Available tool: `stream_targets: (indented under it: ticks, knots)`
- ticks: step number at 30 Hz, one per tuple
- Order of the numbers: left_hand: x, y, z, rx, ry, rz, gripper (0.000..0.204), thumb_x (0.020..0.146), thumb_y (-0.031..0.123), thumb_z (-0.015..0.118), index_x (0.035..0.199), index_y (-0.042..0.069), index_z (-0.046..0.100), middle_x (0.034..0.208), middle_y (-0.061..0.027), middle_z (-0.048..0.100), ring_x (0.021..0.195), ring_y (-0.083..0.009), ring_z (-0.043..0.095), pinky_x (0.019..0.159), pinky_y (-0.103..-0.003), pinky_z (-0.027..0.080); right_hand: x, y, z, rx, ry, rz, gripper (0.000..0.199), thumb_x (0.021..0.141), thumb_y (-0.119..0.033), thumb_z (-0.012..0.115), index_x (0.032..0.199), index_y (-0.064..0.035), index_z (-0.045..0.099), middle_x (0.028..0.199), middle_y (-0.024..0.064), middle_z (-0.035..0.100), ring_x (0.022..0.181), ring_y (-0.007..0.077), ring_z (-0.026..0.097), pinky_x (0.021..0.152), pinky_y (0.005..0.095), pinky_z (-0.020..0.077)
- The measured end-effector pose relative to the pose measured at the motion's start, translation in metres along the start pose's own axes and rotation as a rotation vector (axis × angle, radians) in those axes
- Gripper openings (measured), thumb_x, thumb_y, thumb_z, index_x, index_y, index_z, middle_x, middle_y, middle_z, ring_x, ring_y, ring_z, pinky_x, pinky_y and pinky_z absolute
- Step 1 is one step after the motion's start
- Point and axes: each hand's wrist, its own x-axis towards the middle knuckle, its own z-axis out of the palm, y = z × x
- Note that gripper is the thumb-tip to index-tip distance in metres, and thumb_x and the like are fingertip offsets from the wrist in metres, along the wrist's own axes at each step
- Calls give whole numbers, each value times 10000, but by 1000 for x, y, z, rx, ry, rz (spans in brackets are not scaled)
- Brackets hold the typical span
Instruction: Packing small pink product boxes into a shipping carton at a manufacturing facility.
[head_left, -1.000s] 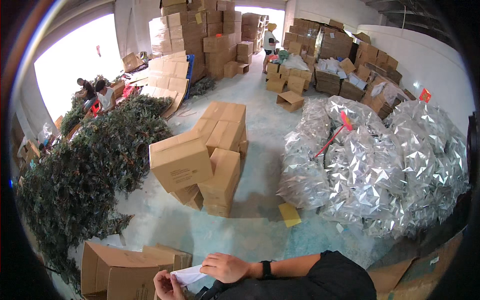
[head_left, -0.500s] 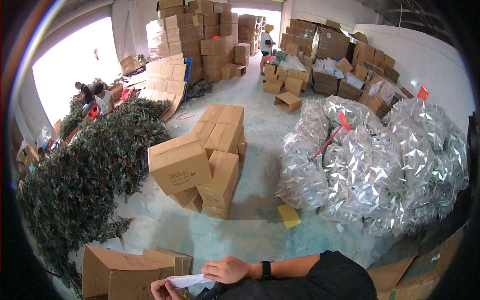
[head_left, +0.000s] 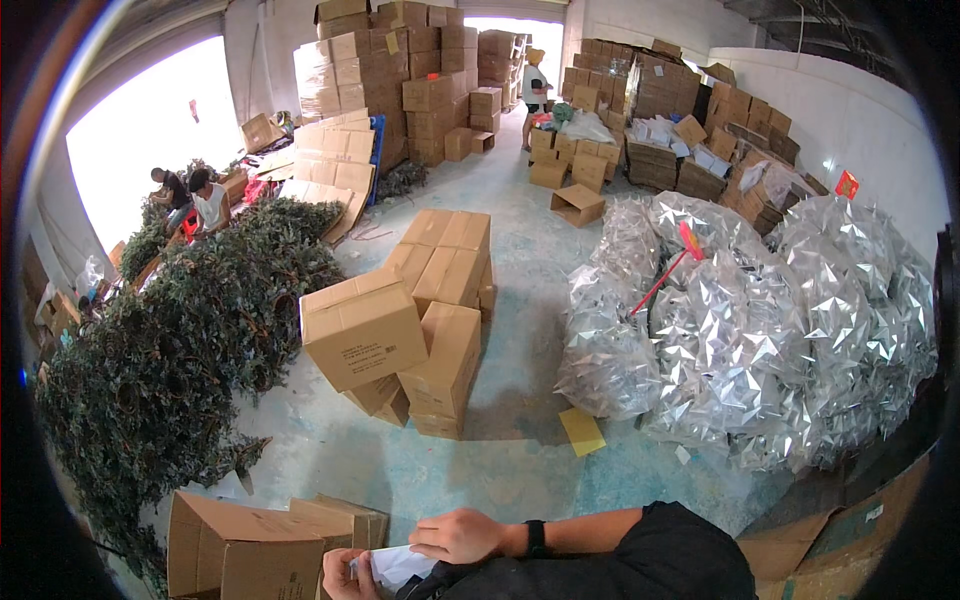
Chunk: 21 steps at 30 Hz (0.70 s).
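At the lower edge, a thin white sheet (head_left: 402, 564), paper or plastic, spans the gap between my two hands. My left hand (head_left: 345, 573) pinches its left end between thumb and fingers. My right hand (head_left: 460, 535), with a dark band on the wrist, has its fingers bent over the sheet's upper right edge. The lower part of the sheet is cut off by dark clothing and the frame edge. Just left of my left hand stands an open cardboard box (head_left: 262, 550).
Stacked closed cartons (head_left: 440, 330) stand mid-floor ahead. Dark green artificial foliage (head_left: 190, 320) is heaped at left, bagged silver stars (head_left: 750, 330) at right. A yellow sheet (head_left: 582, 431) lies on the floor. Two people sit far left; another person (head_left: 535, 90) stands at the back.
My left hand has moved right and slightly up, closer to my right hand. The white sheet, a narrow strip before, now shows a broader face. My right hand has hardly moved.
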Motion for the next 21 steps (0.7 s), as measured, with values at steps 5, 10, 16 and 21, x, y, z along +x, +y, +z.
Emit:
stream_targets:
  ticks: [5,10,16,21]
  knots:
    - [-2,-2,-2,-89,-39,-56,65,975,29,604,1013,-19,626,818,-59,628,708,-117,599,626,-223,474,12,-9,-18,-12,-59,77,220,909,-266,665,981,-60,644,860,85,593,768,276,630,651,383,509]
    - [17,28,0,71,-109,296,84,898,-10,669,974,-12,634,852,-144,596,713,-267,591,606,-315,483,27,-11,-21,1,-58,-56,234,877,-256,681,995,-59,636,879,97,606,811,300,624,743,396,498]
    - [9,20,-2,-33,-197,166,320,848,22,744,1130,-25,602,993,-168,633,878,-291,630,754,-355,523,31,-10,-23,105,-141,19,179,864,-214,668,939,-56,629,836,140,627,804,342,639,707,439,508]
    - [3,-5,-6,-55,-164,30,344,859,30,754,1163,-31,602,960,-97,656,721,-136,592,606,-284,495,33,-11,-54,271,1,128,141,883,-166,666,959,-48,660,878,145,661,797,357,644,698,424,511]
